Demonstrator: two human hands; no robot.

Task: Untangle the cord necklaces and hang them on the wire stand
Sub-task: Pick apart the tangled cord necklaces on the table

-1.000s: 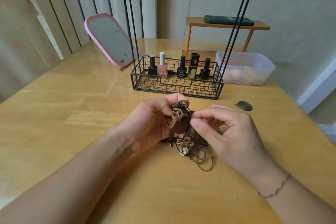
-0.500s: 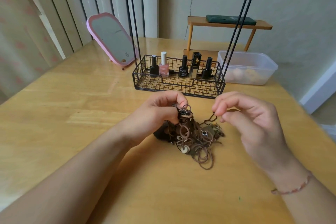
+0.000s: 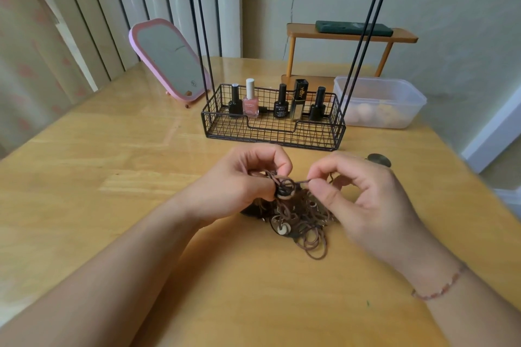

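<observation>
Head view, one entry: tangle of brown cord necklaces [image 3: 298, 217] lay on the wooden table [image 3: 112, 177], just in front of the wire stand [image 3: 272, 132], none yet hung on its hooks. Left hand [image 3: 239, 186] pinched a knot of loops and a pale bead at the top of the tangle; right hand [image 3: 363, 200] pinched one cord end between thumb and forefinger, the short length between the hands drawn taut. Risks judged: a hard sideways pull would likely tighten the knot instead of freeing it; lifting could drag the whole clump along; a thin cord might slip from the pinch
</observation>
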